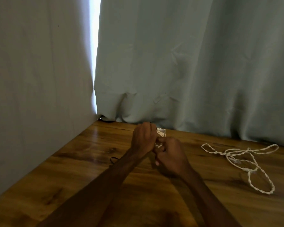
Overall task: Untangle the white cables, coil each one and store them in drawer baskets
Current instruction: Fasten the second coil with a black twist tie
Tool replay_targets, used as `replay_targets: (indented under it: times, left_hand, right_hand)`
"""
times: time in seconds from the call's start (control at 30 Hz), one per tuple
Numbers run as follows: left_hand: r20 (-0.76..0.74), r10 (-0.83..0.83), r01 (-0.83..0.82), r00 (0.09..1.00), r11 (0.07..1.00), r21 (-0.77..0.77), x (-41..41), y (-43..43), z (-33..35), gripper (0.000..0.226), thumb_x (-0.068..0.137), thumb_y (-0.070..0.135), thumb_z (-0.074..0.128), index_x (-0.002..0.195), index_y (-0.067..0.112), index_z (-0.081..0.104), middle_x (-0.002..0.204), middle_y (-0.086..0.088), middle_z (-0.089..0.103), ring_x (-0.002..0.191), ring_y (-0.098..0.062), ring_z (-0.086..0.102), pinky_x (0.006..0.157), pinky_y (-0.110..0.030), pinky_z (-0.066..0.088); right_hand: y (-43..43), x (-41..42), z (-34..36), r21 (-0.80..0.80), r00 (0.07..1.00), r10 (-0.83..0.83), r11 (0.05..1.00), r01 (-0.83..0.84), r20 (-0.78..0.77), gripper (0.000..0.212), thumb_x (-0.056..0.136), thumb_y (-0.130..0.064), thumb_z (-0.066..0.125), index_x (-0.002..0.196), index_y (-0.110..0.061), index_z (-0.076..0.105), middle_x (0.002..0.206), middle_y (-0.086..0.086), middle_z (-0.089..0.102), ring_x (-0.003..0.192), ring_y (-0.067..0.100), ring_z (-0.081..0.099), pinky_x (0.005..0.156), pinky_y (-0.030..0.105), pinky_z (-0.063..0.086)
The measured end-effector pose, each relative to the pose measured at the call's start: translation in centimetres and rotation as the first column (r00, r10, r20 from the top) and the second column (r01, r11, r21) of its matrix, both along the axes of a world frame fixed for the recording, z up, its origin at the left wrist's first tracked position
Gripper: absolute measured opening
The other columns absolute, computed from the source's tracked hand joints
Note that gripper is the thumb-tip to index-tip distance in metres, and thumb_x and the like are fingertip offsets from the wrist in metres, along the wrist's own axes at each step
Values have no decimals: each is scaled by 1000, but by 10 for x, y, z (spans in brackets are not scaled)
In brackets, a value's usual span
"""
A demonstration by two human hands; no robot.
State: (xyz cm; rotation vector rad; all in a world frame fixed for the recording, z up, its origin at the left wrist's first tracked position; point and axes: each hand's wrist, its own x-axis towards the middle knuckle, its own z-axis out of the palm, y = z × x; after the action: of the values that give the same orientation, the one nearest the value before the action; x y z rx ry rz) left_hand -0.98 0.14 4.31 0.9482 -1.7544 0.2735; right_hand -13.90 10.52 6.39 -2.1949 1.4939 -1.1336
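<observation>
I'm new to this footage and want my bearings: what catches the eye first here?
Mid-table, the left hand and right hand meet, both gripping a small white cable bundle. To their right, a loose white cable sprawls in loops on the wooden table. Behind, at upper left, a bright slit of light shows between the pale curtains.

Wooden table [82,161], pale curtain [187,63] behind.

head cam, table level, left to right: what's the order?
wall → left hand → right hand → loose white cable. Left out: held white cable, gripped by both hands and overlapping them.
</observation>
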Motion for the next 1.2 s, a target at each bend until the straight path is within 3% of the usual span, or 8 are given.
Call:
replay_targets:
  times: [0.1, 0.27, 0.37, 0.57, 0.67, 0.83, 0.97, 1.2]
  left_hand:
    - [158, 152, -150, 976, 988, -24, -10, 15, 4, 41, 74, 9, 86, 85, 15, 46, 67, -3, 56, 57, -14, 54, 52, -30, 39]
    - [151, 175, -165, 973, 984, -73, -11, 9, 5, 31, 99, 35, 28, 83, 19, 49, 68, 16, 35, 63, 4, 29, 62, -19, 30]
    - [127, 155, -161, 980, 986, 41, -7, 2, 1, 25, 105, 21, 36, 88, 16, 53, 68, 12, 38, 62, 1, 33, 69, -33, 40]
    - [43, 83, -91, 996, 968, 234, 0, -9, -8, 14, 76, 11, 79, 75, 10, 65, 69, -9, 57, 57, -25, 57, 52, -30, 37]
    - [36, 17, -28, 999, 938, 345, -5, 13, 2, 18, 91, 13, 57, 78, 4, 66, 76, -15, 62, 67, -30, 62, 56, -33, 40]
    - [-36, -84, 91, 996, 894, 438, -22, 23, 9, 35, 99, 27, 43, 90, 4, 67, 96, -17, 71, 91, -33, 66, 75, -42, 48]
    - [-89, -184, 204, 979, 861, 466, -26, 19, 4, 47, 89, 44, 32, 84, 13, 68, 85, -10, 72, 80, -28, 67, 71, -48, 53]
    - [-245, -330, 411, 911, 766, 495, -28, 30, 8, 34, 103, 28, 46, 79, 18, 68, 78, -1, 71, 78, -21, 69, 67, -40, 51]
  right_hand:
    - [-1, 0, 1, 45, 983, -36, 999, 29, 177, 31, 99, -8, 57, 75, -15, 75, 47, 2, 65, 38, 5, 54, 50, 21, 45]
    - [-6, -7, 4, 166, 953, -17, 985, -36, 302, 31, 94, -6, 59, 71, -11, 79, 44, -3, 56, 39, 5, 43, 48, 22, 37]
    - [-5, -8, 9, 132, 937, 10, 989, -59, 349, 29, 91, -6, 62, 67, -12, 77, 52, -10, 63, 46, -1, 51, 50, 14, 37]
    - [-10, -14, 15, -80, 944, 3, 997, 24, 331, 26, 89, -9, 66, 69, -21, 79, 90, -5, 74, 91, 5, 67, 77, 18, 48]
    - [-12, -18, 16, -64, 879, 66, 997, -41, 472, 19, 89, -5, 67, 79, -12, 82, 107, -5, 76, 103, 7, 68, 84, 26, 55]
    - [-6, -22, 20, 50, 653, 93, 979, -198, 752, 13, 91, -5, 68, 93, 2, 78, 92, 16, 79, 83, 20, 74, 69, 23, 59]
    - [-8, -32, 17, 86, 668, 71, 976, -200, 741, 18, 85, 2, 75, 103, 3, 76, 97, 18, 79, 93, 31, 76, 85, 34, 63]
    - [-7, -39, 18, 84, 562, 15, 985, -150, 827, 28, 83, 8, 75, 110, 3, 70, 94, 18, 79, 82, 22, 78, 73, 25, 64]
